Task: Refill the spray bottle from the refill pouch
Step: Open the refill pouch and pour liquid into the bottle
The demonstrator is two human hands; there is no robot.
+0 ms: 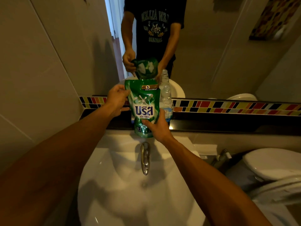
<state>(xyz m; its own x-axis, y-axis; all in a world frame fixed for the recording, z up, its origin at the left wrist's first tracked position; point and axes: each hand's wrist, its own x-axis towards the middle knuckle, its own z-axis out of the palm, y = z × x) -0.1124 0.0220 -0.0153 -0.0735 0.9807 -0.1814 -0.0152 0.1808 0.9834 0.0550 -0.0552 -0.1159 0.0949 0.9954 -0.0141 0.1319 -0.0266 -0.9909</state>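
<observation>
A green refill pouch (143,101) with white and blue lettering stands upright above the back of the sink. My left hand (116,99) pinches its upper left corner. My right hand (158,128) grips its lower right side. A clear plastic bottle (166,93) without a visible spray head stands on the dark ledge just behind and to the right of the pouch, partly hidden by it.
A white sink (114,185) with a chrome tap (145,159) lies below my arms. A mirror (211,46) over a coloured tile strip (236,108) reflects the person and the pouch. A toilet (273,163) sits at right, and a grey wall is at left.
</observation>
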